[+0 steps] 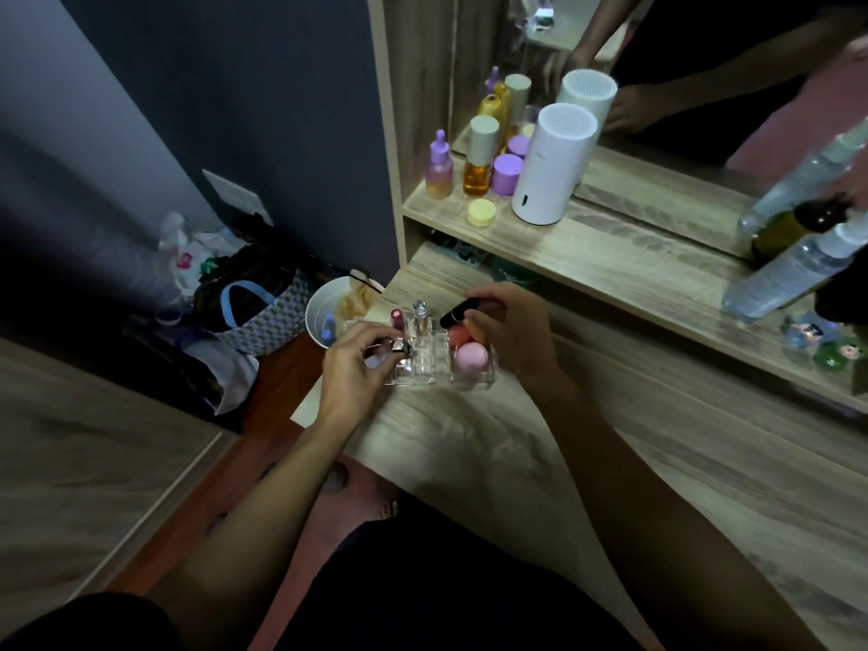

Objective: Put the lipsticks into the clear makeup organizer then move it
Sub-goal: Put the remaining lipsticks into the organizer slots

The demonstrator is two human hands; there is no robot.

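The clear makeup organizer (474, 379) stands near the left end of the wooden vanity top (657, 462). A red lipstick (398, 318) and a small clear bottle (419, 317) stand upright in its back slots. Pink and coral sponges (471, 357) fill its right compartment. My left hand (352, 368) is over the organizer's left front, fingers closed on a silver-capped lipstick (399, 345). My right hand (507, 326) holds a black lipstick (462, 310) tilted above the sponges.
A shelf (610, 256) behind carries purple and amber bottles (479, 157), a yellow jar (482, 212) and a white cylinder (554, 166), with a mirror behind. Spray bottles (794, 270) lie at the right. A white bin (324, 317) and bags (253, 312) sit on the floor left.
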